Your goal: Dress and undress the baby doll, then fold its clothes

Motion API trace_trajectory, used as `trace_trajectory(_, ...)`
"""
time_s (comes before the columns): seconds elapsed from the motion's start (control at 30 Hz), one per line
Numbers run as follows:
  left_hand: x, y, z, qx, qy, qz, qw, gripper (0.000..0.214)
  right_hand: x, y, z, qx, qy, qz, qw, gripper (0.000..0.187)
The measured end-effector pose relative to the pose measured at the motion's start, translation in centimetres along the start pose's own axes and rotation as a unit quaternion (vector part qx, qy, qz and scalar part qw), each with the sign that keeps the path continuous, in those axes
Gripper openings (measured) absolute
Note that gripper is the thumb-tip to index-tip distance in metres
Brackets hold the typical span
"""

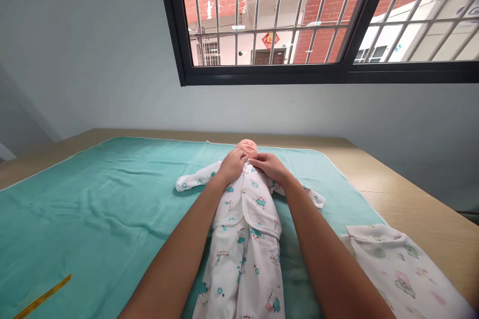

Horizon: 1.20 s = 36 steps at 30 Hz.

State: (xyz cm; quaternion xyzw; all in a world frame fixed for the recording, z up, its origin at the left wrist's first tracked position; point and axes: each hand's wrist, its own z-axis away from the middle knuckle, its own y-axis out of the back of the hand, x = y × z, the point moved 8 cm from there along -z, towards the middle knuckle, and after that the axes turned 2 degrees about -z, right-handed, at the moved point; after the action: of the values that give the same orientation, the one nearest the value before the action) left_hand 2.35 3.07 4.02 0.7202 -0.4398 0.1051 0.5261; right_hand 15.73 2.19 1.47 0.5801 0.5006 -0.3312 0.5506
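Observation:
A baby doll lies on its back, its head toward the wall. It wears a white printed baby shirt with buttons down the front and matching printed pants. My left hand is at the shirt's collar, fingers closed on its edge just under the doll's chin. Opposite it, my right hand pinches the other side of the collar. The two sets of fingertips almost meet at the neck, and they hide the top fastening. Both sleeves stretch out sideways on the cloth.
A teal cloth covers much of the wooden table. Folded white printed fabric lies at the front right. A yellow measuring strip rests at the front left. Behind the table is a wall with a barred window.

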Motion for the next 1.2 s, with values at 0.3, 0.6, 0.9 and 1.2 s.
trace_trajectory(0.3,-0.1,0.3,0.3,0.005,0.013,0.04,0.999,0.025,-1.0,-0.6,0.3,0.02,0.005,-0.018,1.0,0.025)
trace_trajectory(0.6,-0.6,0.3,0.5,0.002,0.046,0.136,0.99,0.014,-1.0,-0.5,0.0,-0.001,0.001,0.026,1.0,0.024)
trace_trajectory(0.9,-2.2,0.6,0.7,0.052,0.095,0.24,0.965,0.015,-1.0,-0.6,0.1,0.053,-0.041,0.045,0.997,0.023)
trace_trajectory(1.2,-0.8,1.6,1.0,0.075,0.064,0.117,0.988,0.007,-1.2,-0.8,-0.1,0.05,-0.028,0.06,0.997,0.024)
